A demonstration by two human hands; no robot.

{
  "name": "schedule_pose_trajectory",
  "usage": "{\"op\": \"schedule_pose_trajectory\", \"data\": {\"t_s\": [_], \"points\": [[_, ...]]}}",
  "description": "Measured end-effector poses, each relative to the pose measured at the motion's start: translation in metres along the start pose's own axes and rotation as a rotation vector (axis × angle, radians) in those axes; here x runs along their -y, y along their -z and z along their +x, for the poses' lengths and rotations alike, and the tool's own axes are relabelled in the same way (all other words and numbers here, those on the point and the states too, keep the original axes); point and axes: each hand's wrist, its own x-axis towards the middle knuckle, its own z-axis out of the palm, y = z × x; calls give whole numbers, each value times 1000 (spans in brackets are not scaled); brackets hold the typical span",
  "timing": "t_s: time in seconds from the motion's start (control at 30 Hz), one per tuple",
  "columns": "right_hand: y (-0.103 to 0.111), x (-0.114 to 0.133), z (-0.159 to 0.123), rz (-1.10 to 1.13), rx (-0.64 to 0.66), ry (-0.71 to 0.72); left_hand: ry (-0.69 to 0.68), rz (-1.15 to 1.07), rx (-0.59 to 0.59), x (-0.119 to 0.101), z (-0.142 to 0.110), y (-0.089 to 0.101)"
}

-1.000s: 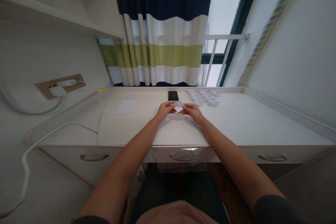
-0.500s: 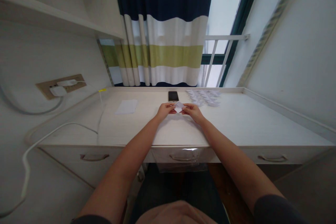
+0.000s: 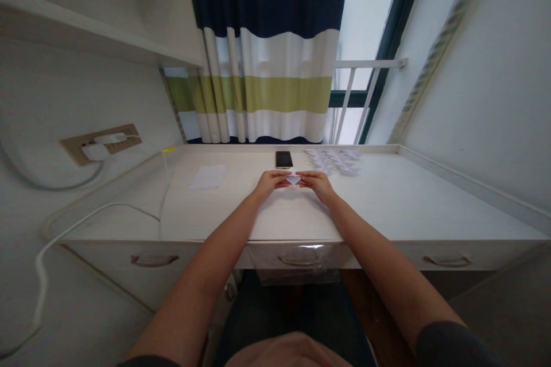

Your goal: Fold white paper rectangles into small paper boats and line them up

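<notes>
A small piece of folded white paper (image 3: 293,179) is held just above the desk between both hands. My left hand (image 3: 272,183) pinches its left side, and my right hand (image 3: 317,186) pinches the right side. The fingers partly cover the paper's edges. Just beyond the hands lies a dark phone (image 3: 283,159), flat on the desk. Several folded white paper pieces (image 3: 333,160) lie grouped to the right of the phone. Off to the left, flat white sheets (image 3: 207,177) rest on the desktop.
The white desk (image 3: 408,200) has a raised rim along its back and right side. A white cable (image 3: 116,205) runs over its left part from the wall side. Plugs sit in a wall socket (image 3: 77,146). Clear plastic (image 3: 297,276) hangs over the middle drawer. A striped curtain (image 3: 288,57) hangs behind.
The folded paper has changed from a diamond outline to a flatter shape with a downward point, as its upper part tilts or folds. Both hands keep their grip in nearly the same place.
</notes>
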Motion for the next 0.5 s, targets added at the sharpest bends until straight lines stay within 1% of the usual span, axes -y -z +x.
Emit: {"op": "schedule_pose_trajectory", "data": {"t_s": [0.1,0.27,0.4,0.5], "points": [[0,1,0,-3,-3,-7,3,2,-4,-1,-2,-1],[-1,1,-2,9,36,13,12,-42,19,-1,-3,0],[-3,-1,-1,-80,-5,2,48,13,-21,2,0,-1],[-3,-2,0,-134,-7,32,52,38,-43,5,2,-3]]}}
